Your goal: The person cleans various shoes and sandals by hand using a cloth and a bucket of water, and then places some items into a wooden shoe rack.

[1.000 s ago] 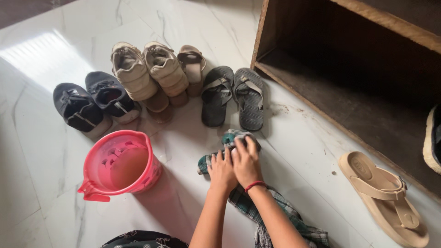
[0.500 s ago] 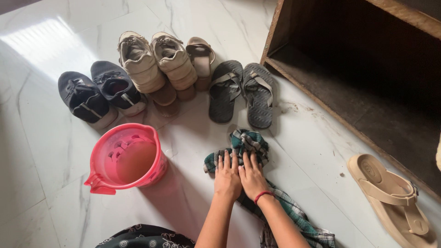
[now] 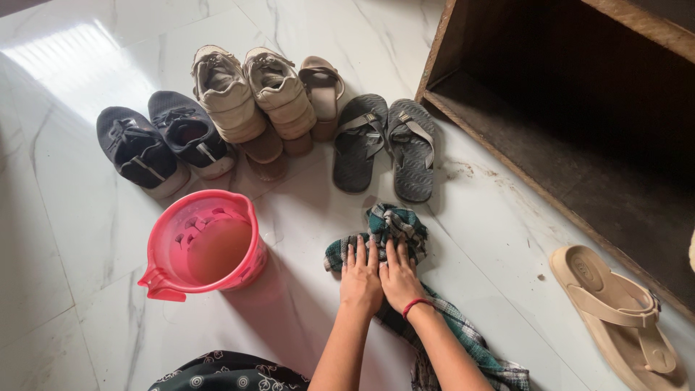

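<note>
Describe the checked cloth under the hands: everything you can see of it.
The checked cloth is a green, white and dark plaid fabric, soft and woven by its look. It lies crumpled on the white marble floor, bunched just short of the grey flip-flops, its tail trailing toward the bottom edge. The left hand and the right hand press flat on it, side by side, fingers spread. Whether it is wet cannot be told.

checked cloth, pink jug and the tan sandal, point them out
checked cloth (image 3: 394, 224), head view, bunched end past the fingertips
pink jug (image 3: 250, 217), head view, far right rim
tan sandal (image 3: 615, 305), head view, strap
</note>
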